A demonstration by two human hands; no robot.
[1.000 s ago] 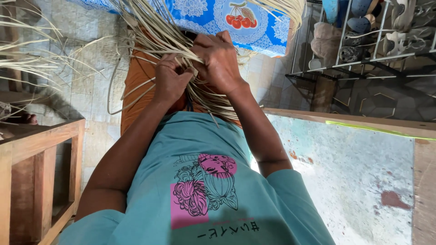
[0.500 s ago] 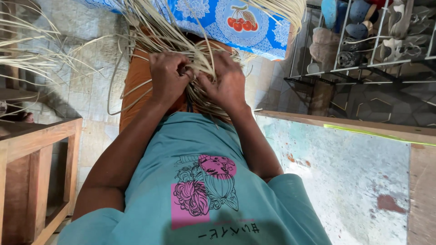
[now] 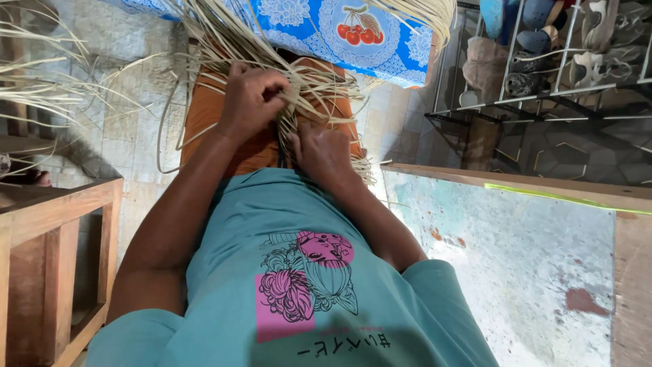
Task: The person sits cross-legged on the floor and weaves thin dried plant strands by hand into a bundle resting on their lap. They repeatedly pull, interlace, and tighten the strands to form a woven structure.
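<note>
Down over the lap, both hands work in a bundle of pale straw strips [image 3: 299, 75] that lies across the orange cloth [image 3: 204, 115] on the knees. The left hand [image 3: 251, 98] sits farther out, its fingers curled shut around a few strips and pinching them against the palm. The right hand [image 3: 324, 151] is nearer the body, just beside the left one, fingers pressed together on the woven part of the strips close to the teal shirt [image 3: 272, 231].

Loose strip ends fan out far and to the left over the stone floor [image 3: 122, 115], and some reach the far right past the blue patterned cloth [image 3: 353, 34].

Room is tight at the sides. A wooden frame [image 3: 54, 204] stands near left, its top edge close to the left elbow. On the right, the edge of a pale worn board [image 3: 516, 258] runs just beside the right forearm. Beyond it, far right, a metal rack [image 3: 543, 88] holds shoes. The most open floor lies to the left, between the wooden frame and the strips.
</note>
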